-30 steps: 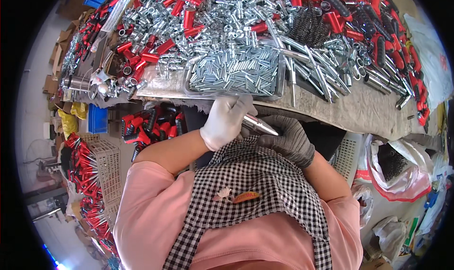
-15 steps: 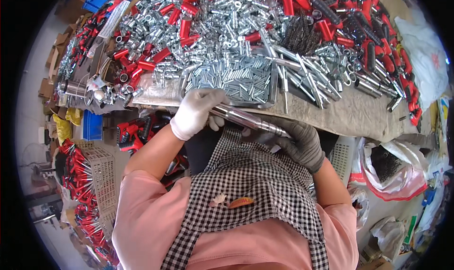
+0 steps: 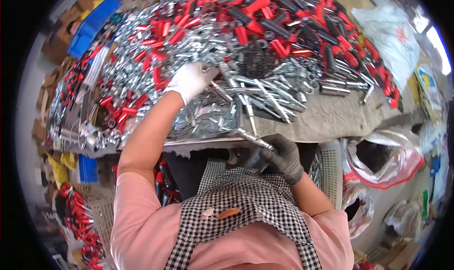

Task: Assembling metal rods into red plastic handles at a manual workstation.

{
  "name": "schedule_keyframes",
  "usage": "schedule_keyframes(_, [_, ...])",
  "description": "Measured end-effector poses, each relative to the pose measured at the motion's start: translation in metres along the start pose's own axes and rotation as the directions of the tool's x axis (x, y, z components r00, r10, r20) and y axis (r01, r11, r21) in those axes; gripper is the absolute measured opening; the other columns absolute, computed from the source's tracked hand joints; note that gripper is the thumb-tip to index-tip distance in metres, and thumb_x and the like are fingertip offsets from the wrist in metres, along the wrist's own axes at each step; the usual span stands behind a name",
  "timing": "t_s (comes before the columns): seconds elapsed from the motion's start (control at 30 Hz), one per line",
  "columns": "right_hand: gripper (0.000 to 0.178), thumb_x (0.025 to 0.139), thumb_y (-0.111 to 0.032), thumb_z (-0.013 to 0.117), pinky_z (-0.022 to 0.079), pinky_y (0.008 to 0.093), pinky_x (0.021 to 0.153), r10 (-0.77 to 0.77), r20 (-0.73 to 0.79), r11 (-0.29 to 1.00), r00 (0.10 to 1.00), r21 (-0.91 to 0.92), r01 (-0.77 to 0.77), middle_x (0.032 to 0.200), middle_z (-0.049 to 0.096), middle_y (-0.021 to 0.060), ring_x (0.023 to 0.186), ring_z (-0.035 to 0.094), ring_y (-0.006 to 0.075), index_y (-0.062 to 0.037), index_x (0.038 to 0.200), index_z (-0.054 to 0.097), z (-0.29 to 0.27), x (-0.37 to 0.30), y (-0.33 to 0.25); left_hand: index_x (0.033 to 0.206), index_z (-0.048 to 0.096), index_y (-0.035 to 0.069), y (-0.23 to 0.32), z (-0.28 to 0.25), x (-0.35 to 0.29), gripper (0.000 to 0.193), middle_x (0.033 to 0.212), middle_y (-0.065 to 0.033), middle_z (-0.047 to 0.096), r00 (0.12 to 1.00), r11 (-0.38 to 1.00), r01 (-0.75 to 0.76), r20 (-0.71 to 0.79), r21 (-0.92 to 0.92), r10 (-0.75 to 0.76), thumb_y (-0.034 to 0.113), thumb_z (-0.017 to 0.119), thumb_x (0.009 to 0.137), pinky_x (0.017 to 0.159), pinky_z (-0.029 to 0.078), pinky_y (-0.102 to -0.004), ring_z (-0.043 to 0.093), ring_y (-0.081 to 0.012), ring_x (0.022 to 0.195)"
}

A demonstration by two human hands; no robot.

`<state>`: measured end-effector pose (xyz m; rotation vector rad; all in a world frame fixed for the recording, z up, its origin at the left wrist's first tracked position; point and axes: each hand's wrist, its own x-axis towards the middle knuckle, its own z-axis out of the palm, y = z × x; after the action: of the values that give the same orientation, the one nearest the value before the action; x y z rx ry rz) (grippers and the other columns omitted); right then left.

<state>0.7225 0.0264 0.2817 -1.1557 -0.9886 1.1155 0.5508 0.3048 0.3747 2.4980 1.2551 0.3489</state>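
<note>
My left hand (image 3: 191, 82), in a white glove, reaches over the heaped metal parts. Its fingers are closed around a short shiny metal tube (image 3: 221, 91) that slants down toward the tray. In a dark grey glove, my right hand (image 3: 282, 157) grips a slim metal shaft (image 3: 255, 139) near the table's front edge, its free end tilted up to the left. Under my left forearm lies a shallow tray of small metal pins (image 3: 203, 118), partly covered by the arm. Long metal rods (image 3: 272, 100) lie loosely to the right of the tray.
A large pile of silver fittings (image 3: 127, 64) and red sleeves covers the table's far side. Black springs (image 3: 257, 60) and red-black handles (image 3: 326, 36) lie farther right. White sacks (image 3: 385, 159) stand at the right, crates of red-handled tools (image 3: 101, 213) at the left.
Both hands were together on one long metal tube before me. Now they are apart: the left has moved far over the pile with a tube, while the right keeps a thinner shaft.
</note>
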Motion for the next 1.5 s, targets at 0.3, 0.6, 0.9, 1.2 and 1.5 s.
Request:
schedule_keyframes(0.3, [0.036,0.088,-0.022,0.074,0.052,0.0333,0.090,0.039,-0.116,0.945,0.993,0.327,0.001,0.108,0.070,0.0110,0.100,0.064,0.0165,0.0016,0.112,0.061,-0.046,-0.020,-0.005,0.095,0.066,0.003,0.202,0.101,0.065,0.030,0.093,-0.0189,0.068,0.616,0.615,-0.788,-0.051,-0.035,0.786,0.031,0.066,0.084,0.080,0.053,-0.0473,0.067,-0.0373,0.089])
schedule_keyframes(0.6, [0.037,0.083,-0.025,0.077,0.047,0.0247,0.064,0.026,-0.467,0.957,0.884,0.266,0.113,0.085,0.063,0.0054,0.072,0.057,0.0114,0.0004,0.104,0.061,-0.067,-0.043,-0.014,0.106,0.069,0.006,0.314,0.193,0.106,0.034,0.103,-0.0179,0.071,0.722,0.744,-0.667,0.289,0.049,0.628,0.031,0.066,0.083,0.083,0.055,-0.0436,0.069,-0.0339,0.095])
schedule_keyframes(0.9, [0.029,0.086,-0.013,0.075,0.049,0.0245,0.067,-0.078,-0.517,0.993,0.853,0.040,0.115,0.090,0.064,0.0031,0.076,0.058,0.0106,-0.0011,0.108,0.062,-0.066,-0.060,-0.001,0.100,0.061,-0.002,0.242,0.091,0.061,0.035,0.084,-0.0148,0.067,0.861,0.701,-0.238,0.187,-0.673,0.472,0.030,0.061,0.086,0.072,0.053,-0.0416,0.068,-0.0283,0.079])
schedule_keyframes(1.2, [0.034,0.080,-0.010,0.080,0.050,0.0258,0.082,-0.131,-0.329,0.974,0.935,-0.220,0.059,0.098,0.067,0.0021,0.090,0.060,0.0096,-0.0014,0.109,0.066,-0.025,-0.055,0.005,0.119,0.053,-0.004,0.053,0.038,-0.069,0.038,0.106,-0.0171,0.062,0.888,0.651,-0.459,-0.278,-0.604,0.367,0.002,0.066,0.084,0.066,0.061,-0.0308,0.069,-0.0242,0.085])
schedule_keyframes(1.5, [0.028,0.078,-0.010,0.082,0.054,0.0291,0.076,0.040,0.098,0.989,0.994,-0.148,-0.025,0.095,0.070,0.0085,0.087,0.065,0.0139,0.0003,0.100,0.066,0.036,-0.032,0.006,0.103,0.058,-0.001,-0.006,0.027,-0.201,0.020,0.102,-0.0142,0.063,0.893,0.257,0.419,0.446,-0.871,0.056,0.000,0.052,0.084,0.066,0.061,-0.0308,0.066,-0.0202,0.089])
